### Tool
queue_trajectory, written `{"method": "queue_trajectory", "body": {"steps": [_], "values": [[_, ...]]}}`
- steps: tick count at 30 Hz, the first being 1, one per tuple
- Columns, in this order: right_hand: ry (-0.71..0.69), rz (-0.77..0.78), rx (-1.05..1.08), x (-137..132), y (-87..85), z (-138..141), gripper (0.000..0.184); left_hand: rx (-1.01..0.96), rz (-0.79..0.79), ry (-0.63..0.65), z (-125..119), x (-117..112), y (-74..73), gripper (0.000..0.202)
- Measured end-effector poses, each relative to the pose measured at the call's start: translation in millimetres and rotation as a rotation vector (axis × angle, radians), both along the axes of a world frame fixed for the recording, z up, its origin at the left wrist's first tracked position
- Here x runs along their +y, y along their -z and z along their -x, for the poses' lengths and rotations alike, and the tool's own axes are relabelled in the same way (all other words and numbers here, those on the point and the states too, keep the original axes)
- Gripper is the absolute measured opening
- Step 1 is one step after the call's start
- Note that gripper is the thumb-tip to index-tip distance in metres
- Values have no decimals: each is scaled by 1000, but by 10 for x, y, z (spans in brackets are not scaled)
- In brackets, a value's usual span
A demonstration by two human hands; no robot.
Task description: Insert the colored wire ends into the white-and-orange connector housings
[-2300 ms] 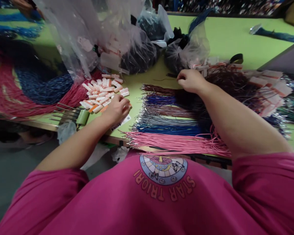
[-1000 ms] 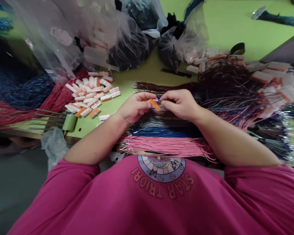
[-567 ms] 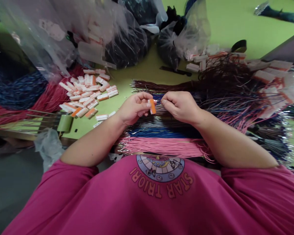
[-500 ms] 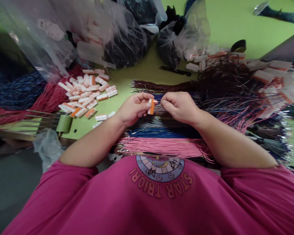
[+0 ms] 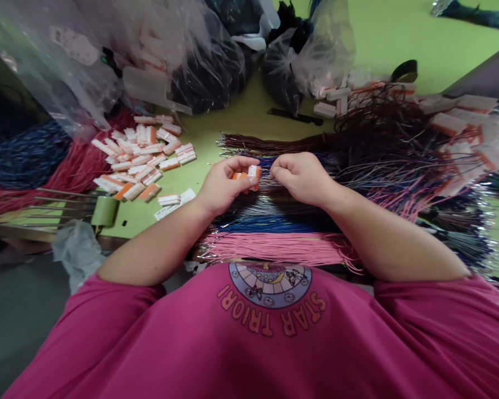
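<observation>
My left hand (image 5: 225, 183) is closed on a small orange-and-white connector (image 5: 254, 173), pinched between thumb and fingers. More orange shows under the fingers. Close on its right, my right hand (image 5: 301, 174) is closed in a pinch on a thin wire (image 5: 268, 169) that runs toward the connector. Whether the wire's tip is inside the connector I cannot make out. Below both hands lie bundles of wires: blue wires (image 5: 270, 223) and, nearer my body, pink wires (image 5: 270, 247). Dark brown wires (image 5: 274, 143) stretch out just beyond the hands.
A heap of orange-and-white connectors (image 5: 143, 155) sits on the green table (image 5: 216, 124) at left. Clear plastic bags (image 5: 208, 66) stand behind. A dark flat tool (image 5: 293, 116) lies beyond the wires. Wired connectors (image 5: 468, 133) pile up at right. A green cylinder (image 5: 104, 210) is at the left edge.
The connector in my left hand has turned, showing a white printed face where orange faced up before. My right hand has shifted very slightly left, still pinching. The view has moved a little.
</observation>
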State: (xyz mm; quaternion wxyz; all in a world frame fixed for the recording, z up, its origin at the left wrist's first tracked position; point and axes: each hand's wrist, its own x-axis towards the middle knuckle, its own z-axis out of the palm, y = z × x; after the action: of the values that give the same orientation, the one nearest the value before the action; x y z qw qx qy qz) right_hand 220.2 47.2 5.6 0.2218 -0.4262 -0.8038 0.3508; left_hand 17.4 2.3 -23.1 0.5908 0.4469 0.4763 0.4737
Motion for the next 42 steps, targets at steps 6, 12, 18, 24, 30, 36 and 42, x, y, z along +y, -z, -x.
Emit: {"method": "queue_trajectory", "body": {"steps": [6,12,18,24,30,36,42], "values": [[9,256,152,2,-42,42,18,120,-80,0,-9,2,28,38],[24,298,190,-11,-20,86,18,216,-141,0,-3,0,20,31],[25,228,141,-18,10,109,20,259,-102,9,-32,-40,-23,33],[42,224,27,-72,1,162,20,270,-86,30,-63,-51,-32,35],[46,236,123,-40,-41,142,21,247,-110,44,-34,-37,-90,32],[49,313,196,-5,39,136,18,207,-116,49,-68,-48,-60,32],[59,292,149,-16,71,145,18,238,-126,40,-68,-48,-22,33]]}}
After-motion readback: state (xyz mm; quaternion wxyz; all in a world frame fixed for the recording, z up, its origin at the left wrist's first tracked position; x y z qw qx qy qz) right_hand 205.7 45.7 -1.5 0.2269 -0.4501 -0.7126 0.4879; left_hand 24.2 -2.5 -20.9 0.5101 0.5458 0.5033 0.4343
